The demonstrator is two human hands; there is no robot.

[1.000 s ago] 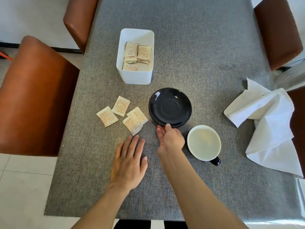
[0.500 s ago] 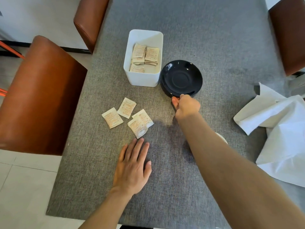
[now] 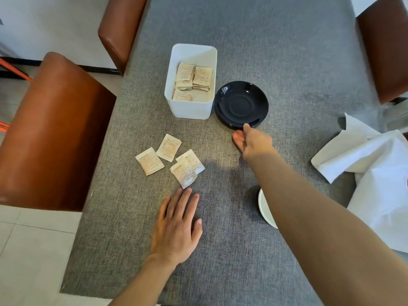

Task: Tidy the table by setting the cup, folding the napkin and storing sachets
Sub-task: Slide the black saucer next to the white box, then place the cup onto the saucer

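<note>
A black saucer (image 3: 241,104) lies on the grey table right beside the white box (image 3: 187,110), which holds several sachets (image 3: 194,79). My right hand (image 3: 250,141) is at the saucer's near rim, thumb tip touching the edge and fingers loose and apart, gripping nothing. Several loose sachets (image 3: 170,160) lie left of centre. My left hand (image 3: 176,226) rests flat on the table just below them. The white-lined cup (image 3: 265,209) is mostly hidden under my right forearm. A crumpled white napkin (image 3: 375,173) lies at the right edge.
Brown leather chairs stand along the left side (image 3: 50,133), at the upper left (image 3: 120,25) and at the upper right (image 3: 386,47). The grey fabric tabletop (image 3: 287,51) stretches away behind the box and saucer.
My right hand pushed the saucer away from the near centre to beside the white box, then loosened its grip on the rim. My left hand stayed flat on the table.
</note>
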